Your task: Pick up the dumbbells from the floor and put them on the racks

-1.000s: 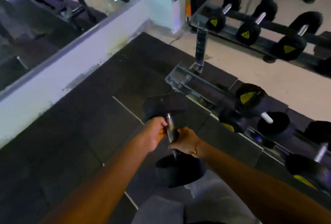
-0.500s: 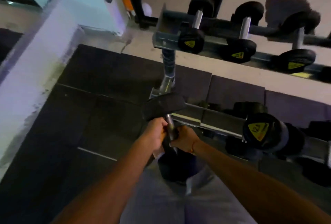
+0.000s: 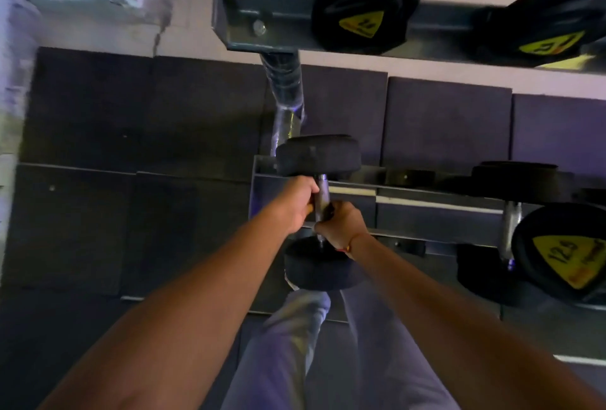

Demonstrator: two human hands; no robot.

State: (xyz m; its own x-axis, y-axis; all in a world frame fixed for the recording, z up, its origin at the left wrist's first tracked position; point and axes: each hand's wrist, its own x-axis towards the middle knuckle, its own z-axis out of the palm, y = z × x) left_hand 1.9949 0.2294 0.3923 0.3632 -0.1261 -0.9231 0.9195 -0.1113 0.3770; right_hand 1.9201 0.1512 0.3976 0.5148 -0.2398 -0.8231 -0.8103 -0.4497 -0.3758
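While I look down past the pale trousers (image 3: 328, 344) at the bottom of the view, both forearms reach forward and meet on one dumbbell (image 3: 319, 213), held clear of the floor in front of the legs. My left hand (image 3: 295, 204) wraps the steel handle from the left, fully closed around it, and my right hand (image 3: 341, 224) closes on the same handle from the right and slightly nearer to me. So each grip is tight on the bar, with no gap I can see. The dumbbell's long axis runs almost straight away from me: its near head (image 3: 318, 267) sits just above the knees, and its far head (image 3: 318, 155) points at the rack. That far head already overlaps the left end of the lower rack tier (image 3: 426, 206), where the rails look free. Further right on that tier another dumbbell (image 3: 557, 245) lies with its yellow label facing me, its axis also running front to back. I judge the coming move to be a short push forward and down, keeping the axis across the two rails. Beyond, the upper tier (image 3: 262, 16) carries more labelled dumbbells (image 3: 364, 12), above the dark floor mats (image 3: 131, 147).
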